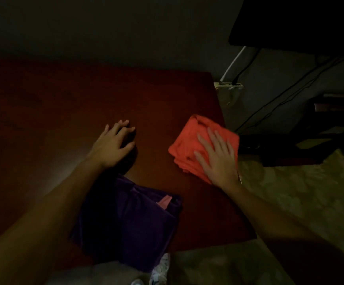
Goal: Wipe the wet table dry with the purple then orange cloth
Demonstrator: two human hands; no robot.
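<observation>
Lying near the table's (64, 103) front edge: purple cloth (130, 223); right hand (218, 155) pressing flat on orange cloth (187, 138) (right edge); left hand (113, 145) resting spread, holding nothing; power strip (228, 85) beyond.

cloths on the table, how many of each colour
purple cloth: 1, lying near the front edge of the table
orange cloth: 1, under the right hand
total: 2
</observation>
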